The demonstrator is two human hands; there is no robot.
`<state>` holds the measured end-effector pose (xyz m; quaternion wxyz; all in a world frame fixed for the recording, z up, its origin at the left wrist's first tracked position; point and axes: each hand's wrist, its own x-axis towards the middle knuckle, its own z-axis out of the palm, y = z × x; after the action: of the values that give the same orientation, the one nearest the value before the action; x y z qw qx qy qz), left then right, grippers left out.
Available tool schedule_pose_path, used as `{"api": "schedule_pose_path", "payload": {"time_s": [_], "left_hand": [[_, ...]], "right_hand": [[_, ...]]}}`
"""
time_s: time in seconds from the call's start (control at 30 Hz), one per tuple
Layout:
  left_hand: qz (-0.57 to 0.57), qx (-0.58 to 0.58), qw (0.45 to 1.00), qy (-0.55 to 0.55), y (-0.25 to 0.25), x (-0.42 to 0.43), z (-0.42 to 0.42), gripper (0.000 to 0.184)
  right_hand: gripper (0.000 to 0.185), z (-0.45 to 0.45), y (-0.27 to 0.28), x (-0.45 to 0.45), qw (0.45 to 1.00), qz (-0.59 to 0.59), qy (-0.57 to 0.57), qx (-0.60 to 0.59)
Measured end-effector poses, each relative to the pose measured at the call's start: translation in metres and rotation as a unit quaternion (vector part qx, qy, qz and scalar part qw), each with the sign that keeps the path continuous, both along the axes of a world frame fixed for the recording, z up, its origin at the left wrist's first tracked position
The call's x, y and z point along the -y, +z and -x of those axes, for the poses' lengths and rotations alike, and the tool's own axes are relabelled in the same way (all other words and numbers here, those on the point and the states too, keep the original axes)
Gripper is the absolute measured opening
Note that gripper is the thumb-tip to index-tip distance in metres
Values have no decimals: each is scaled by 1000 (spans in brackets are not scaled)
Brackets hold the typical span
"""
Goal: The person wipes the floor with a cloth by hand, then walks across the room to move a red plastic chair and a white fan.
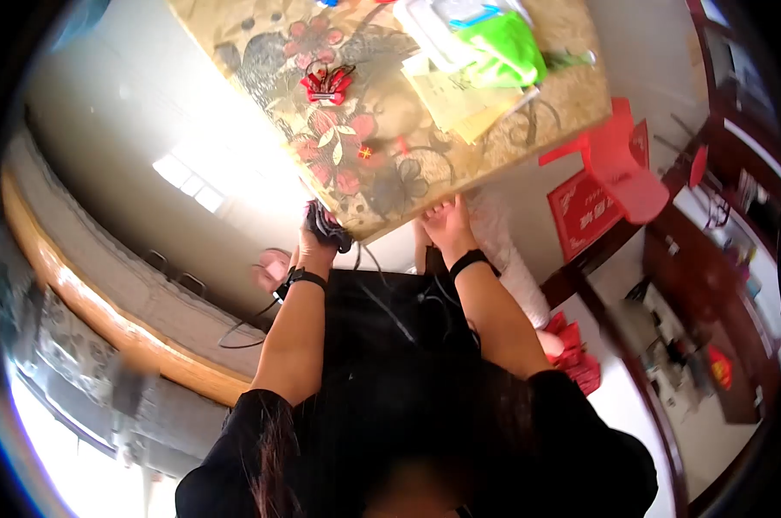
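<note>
My left hand (314, 248) is closed around a bundled black cable (328, 226) at the near corner of the table. A thin dark cord runs down from around there across my lap. My right hand (448, 224) is at the table's near edge, palm partly up, fingers loosely apart with nothing visible in them. Both wrists wear black bands. The table (442, 186) has a tan cloth with a flower pattern. On it lie a small red bundle (328, 85) and a tiny red-and-yellow piece (365, 153).
Yellow papers (446, 99), a bright green cloth or bag (502, 53) and a white tray (425, 30) crowd the table's far right. A red plastic stool (619, 173) stands right of the table. A wooden-edged couch (131, 324) is on the left, with a pink object (272, 268) near my left arm.
</note>
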<state>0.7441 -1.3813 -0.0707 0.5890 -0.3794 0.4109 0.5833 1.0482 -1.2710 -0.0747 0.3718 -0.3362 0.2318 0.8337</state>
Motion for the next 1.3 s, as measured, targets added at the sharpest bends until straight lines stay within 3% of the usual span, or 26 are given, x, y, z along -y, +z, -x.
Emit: {"api": "schedule_pose_path", "payload": {"time_s": [0.07, 0.1, 0.13, 0.2, 0.23, 0.3, 0.4, 0.43, 0.5, 0.6, 0.63, 0.73, 0.77, 0.87, 0.93, 0.97, 1.07, 1.1, 1.23, 1.3], "left_hand": [[61, 28, 998, 3, -2, -22, -37, 40], [118, 13, 993, -11, 6, -45, -58, 44], [65, 14, 998, 11, -30, -25, -80, 43], [-41, 99, 992, 63, -33, -46, -87, 32], [-92, 152, 981, 79, -35, -50, -89, 29], [-97, 164, 982, 8, -39, -42, -81, 32], [-78, 103, 992, 8, -13, -65, -68, 33], [-65, 141, 984, 84, -11, -69, -70, 33], [-18, 125, 985, 120, -35, -65, -78, 30], [36, 69, 990, 121, -41, -66, -81, 27], [49, 57, 990, 120, -39, -70, -80, 27], [54, 61, 986, 147, -39, -73, -80, 26], [50, 69, 984, 156, -42, -72, -82, 27], [64, 79, 983, 152, -38, -76, -79, 27], [107, 82, 985, 107, -9, -94, -53, 27], [72, 98, 981, 149, -36, -81, -77, 27], [70, 135, 972, 178, -34, -83, -79, 30], [53, 120, 975, 178, -63, -70, -109, 35], [-17, 72, 987, 145, -56, -76, -109, 31], [-51, 74, 979, 181, -79, -65, -139, 24]], "right_hand": [[61, 33, 43, -38, 933, 184, 95, 294], [59, 19, 51, -44, 932, 159, 111, 305], [58, 14, 43, -52, 930, 142, 137, 311], [53, 40, 70, -74, 938, 157, 101, 291], [50, 35, 55, -72, 954, 125, 93, 255], [47, 24, 38, -74, 970, 118, 79, 199], [48, 30, 32, -83, 972, 155, 87, 155], [49, 36, 37, -84, 972, 149, 99, 151], [49, 53, 48, -91, 973, 141, 120, 139], [53, 48, 46, -93, 953, 200, 83, 211], [60, 62, 56, -99, 959, 253, 49, 117], [65, 75, 61, -97, 950, 168, 156, 211], [65, 78, 61, -99, 946, 183, 146, 224], [56, 80, 65, -101, 968, 102, 187, 130], [55, 69, 54, -99, 959, 96, 198, 177], [55, 61, 49, -100, 954, 91, 204, 201], [54, 58, 50, -105, 927, 190, 118, 302], [53, 58, 49, -105, 918, 206, 103, 322], [50, 41, 44, -114, 930, 188, 130, 288], [49, 33, 45, -119, 938, 183, 134, 262]]}}
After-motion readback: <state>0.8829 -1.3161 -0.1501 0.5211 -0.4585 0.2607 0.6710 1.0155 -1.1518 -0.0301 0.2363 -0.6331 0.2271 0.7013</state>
